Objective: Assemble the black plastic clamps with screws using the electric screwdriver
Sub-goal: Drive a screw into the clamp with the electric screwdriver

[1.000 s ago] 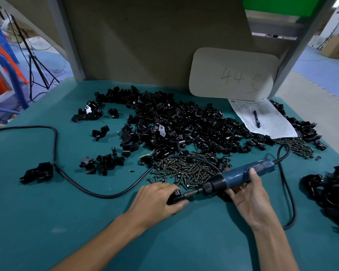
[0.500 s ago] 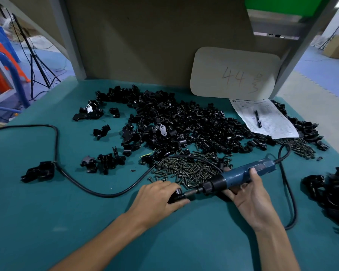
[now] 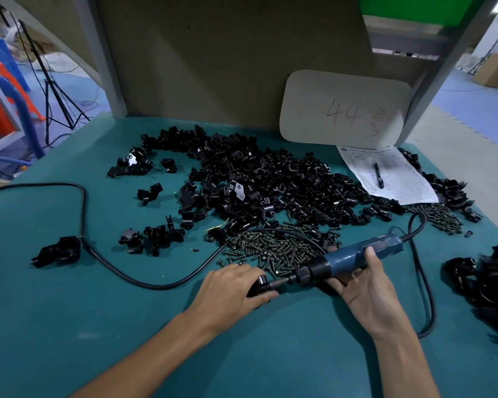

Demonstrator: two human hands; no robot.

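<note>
Low in the frame, the left hand [image 3: 230,288] grips one clamp [image 3: 260,285] on the desk [image 3: 69,326]. The right hand [image 3: 362,285] holds the screwdriver [image 3: 348,258], bit at the clamp. Judging by the big pile [image 3: 270,185] and screws [image 3: 270,248] above, most work lies ahead.

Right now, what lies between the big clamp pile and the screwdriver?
Head view: a heap of loose screws, with the black cord looping across it.

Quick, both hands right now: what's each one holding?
Left hand: grips a black clamp.
Right hand: grips the electric screwdriver.
</note>
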